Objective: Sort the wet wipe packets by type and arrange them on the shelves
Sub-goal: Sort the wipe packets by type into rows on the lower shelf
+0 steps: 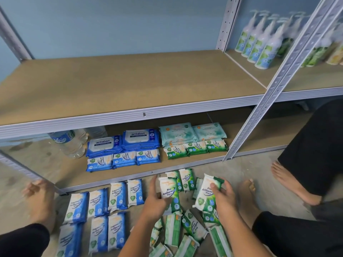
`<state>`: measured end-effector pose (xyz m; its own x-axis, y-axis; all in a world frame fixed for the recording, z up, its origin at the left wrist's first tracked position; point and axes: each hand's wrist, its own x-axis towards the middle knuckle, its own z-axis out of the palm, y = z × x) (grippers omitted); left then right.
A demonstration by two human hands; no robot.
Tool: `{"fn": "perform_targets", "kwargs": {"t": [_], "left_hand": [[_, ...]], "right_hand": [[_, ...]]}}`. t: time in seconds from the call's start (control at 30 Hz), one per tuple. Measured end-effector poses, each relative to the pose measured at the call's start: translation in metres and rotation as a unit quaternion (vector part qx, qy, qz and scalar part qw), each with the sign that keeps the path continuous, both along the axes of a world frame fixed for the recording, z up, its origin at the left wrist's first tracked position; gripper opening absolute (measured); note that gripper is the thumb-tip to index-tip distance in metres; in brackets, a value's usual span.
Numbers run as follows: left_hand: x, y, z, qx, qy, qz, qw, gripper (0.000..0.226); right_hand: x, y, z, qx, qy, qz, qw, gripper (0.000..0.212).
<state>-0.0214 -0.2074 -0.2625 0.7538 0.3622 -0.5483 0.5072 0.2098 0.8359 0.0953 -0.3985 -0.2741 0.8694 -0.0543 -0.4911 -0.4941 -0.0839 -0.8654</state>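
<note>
one green pine packet (169, 190) sat pinched in the left grip (155, 200), and a second packet (208, 193) was clasped in the right grip (223, 198), both held above the green pile (185, 230) on the floor (241, 169). the pine row (196, 148) stood on the lower shelf (74, 175), with blue packets (104, 203) laid out to the left. likely risks: a slick wrapper could slip from such a loose hold, or a hasty reach could knock that tidy row askew.
</note>
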Motion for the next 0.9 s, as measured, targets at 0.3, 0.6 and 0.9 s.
{"fn": "perform_targets", "kwargs": {"t": [0.3,0.6,0.9], "left_hand": [[0.025,0.001,-0.029,0.034,-0.015,-0.001,0.999,0.072],[0.083,0.023,-0.087,0.094,0.011,0.011,0.995,0.071],[0.133,0.032,-0.155,0.134,0.065,0.009,0.989,0.077]], "right_hand": [[0.028,0.005,-0.032,-0.040,0.038,0.065,0.996,0.047],[0.094,0.034,-0.092,-0.112,-0.006,0.162,0.980,0.048],[0.140,0.066,-0.149,-0.155,-0.007,0.222,0.963,0.054]]}}
